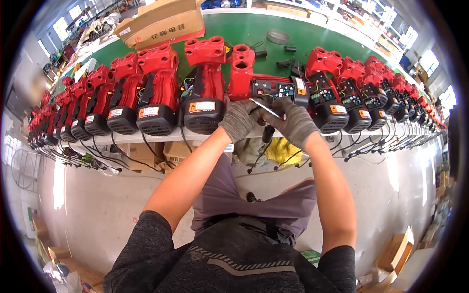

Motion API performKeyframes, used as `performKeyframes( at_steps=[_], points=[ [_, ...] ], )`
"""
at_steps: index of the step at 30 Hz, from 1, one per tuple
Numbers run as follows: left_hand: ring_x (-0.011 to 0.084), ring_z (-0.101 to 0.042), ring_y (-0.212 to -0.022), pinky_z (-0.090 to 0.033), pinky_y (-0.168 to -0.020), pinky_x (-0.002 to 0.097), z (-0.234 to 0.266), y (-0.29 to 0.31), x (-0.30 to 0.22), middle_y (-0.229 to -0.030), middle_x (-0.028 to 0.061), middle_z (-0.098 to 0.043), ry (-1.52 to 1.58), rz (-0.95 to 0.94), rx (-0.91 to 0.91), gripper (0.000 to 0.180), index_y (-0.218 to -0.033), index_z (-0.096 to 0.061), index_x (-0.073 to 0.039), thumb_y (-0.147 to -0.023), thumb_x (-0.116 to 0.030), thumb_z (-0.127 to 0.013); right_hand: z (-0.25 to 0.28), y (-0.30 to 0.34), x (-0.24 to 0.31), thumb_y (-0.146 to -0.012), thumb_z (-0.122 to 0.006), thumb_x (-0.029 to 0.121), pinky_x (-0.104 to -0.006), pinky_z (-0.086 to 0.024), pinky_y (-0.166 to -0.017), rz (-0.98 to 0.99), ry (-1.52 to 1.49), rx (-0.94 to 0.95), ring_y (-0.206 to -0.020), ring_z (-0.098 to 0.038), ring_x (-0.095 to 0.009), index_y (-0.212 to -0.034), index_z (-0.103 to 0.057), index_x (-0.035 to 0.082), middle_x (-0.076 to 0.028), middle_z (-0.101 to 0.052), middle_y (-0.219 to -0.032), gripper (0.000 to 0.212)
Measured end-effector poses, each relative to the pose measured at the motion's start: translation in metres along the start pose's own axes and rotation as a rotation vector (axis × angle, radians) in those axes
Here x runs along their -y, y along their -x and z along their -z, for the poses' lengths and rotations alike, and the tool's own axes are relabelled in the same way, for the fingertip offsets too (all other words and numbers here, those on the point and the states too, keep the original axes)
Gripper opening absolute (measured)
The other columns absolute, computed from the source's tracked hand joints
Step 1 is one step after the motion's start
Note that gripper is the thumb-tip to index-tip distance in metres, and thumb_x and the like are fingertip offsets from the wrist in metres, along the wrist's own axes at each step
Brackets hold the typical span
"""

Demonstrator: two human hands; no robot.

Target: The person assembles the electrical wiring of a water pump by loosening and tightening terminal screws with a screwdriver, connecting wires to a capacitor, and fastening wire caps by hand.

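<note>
Both my hands wear grey knit gloves and meet at the near edge of a red pump (241, 73) lying on its side, its black control box uncovered to show a circuit board (273, 88). My right hand (296, 121) is closed on a slim silver metal tool (266, 108), whose exact kind I cannot tell. My left hand (239, 119) has its fingers curled beside the tool's far end; what they pinch is hidden. Just below the gloves hangs a black cylindrical part (267, 133), in front of the bench edge.
Red pumps with black motor housings (201, 117) stand in a row to the left; more with exposed boards (325, 95) line the right. Black cables hang off the edge. A cardboard box (163, 27), a round dish (278, 36) and loose black parts (290, 49) sit on the green bench (234, 29).
</note>
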State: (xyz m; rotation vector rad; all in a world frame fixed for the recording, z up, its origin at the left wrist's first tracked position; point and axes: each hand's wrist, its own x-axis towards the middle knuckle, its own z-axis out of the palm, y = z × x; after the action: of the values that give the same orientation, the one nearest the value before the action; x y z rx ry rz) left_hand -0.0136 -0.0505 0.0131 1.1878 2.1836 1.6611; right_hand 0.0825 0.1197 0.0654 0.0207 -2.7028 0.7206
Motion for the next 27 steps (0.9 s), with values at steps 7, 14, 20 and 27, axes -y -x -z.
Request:
performKeyframes(
  at_steps=[7,14,20,27],
  points=[
    [0.0141,-0.070,-0.073,-0.057,-0.067,0.0284,-0.005,0.003,0.000,-0.094,0.0107,-0.071,0.124,0.000,0.002,0.024,-0.117,-0.067,0.002,-0.095,-0.007,-0.065,0.000,-0.003,0.007,-0.101,-0.059,0.037,-0.0306,-0.042,-0.052,-0.384,-0.388,0.222,-0.055,-0.052,-0.013,-0.084,-0.064,0.004,-0.003,-0.057,-0.062,0.038],
    [0.0136,-0.069,-0.074,-0.057,-0.069,0.0285,-0.003,0.001,-0.013,-0.094,0.0103,-0.071,0.183,0.116,0.030,0.021,-0.115,-0.068,0.002,-0.095,-0.006,-0.065,0.015,0.019,0.006,-0.092,-0.065,0.018,-0.0352,-0.050,-0.062,-0.027,-0.178,-0.038,-0.066,-0.061,-0.021,-0.104,-0.065,0.004,-0.009,-0.065,-0.079,0.018],
    [0.0082,-0.063,-0.071,-0.054,-0.063,0.0253,-0.006,-0.004,0.013,-0.089,0.0042,-0.071,0.072,0.029,0.022,0.019,-0.113,-0.071,-0.004,-0.095,-0.006,-0.065,0.008,0.018,0.030,-0.085,-0.063,0.012,-0.0425,-0.055,-0.072,0.336,0.504,0.193,-0.085,-0.068,-0.033,-0.120,-0.064,0.012,-0.011,-0.068,-0.102,0.034],
    [0.0086,-0.061,-0.064,-0.050,-0.051,0.0247,-0.009,-0.003,-0.017,-0.086,0.0029,-0.068,0.298,0.274,0.085,0.019,-0.111,-0.068,-0.001,-0.100,-0.015,-0.061,0.040,0.006,0.005,-0.086,-0.056,0.004,-0.0422,-0.055,-0.075,0.357,0.552,0.324,-0.090,-0.070,-0.031,-0.113,-0.067,0.011,-0.012,-0.070,-0.096,0.030]
  ],
)
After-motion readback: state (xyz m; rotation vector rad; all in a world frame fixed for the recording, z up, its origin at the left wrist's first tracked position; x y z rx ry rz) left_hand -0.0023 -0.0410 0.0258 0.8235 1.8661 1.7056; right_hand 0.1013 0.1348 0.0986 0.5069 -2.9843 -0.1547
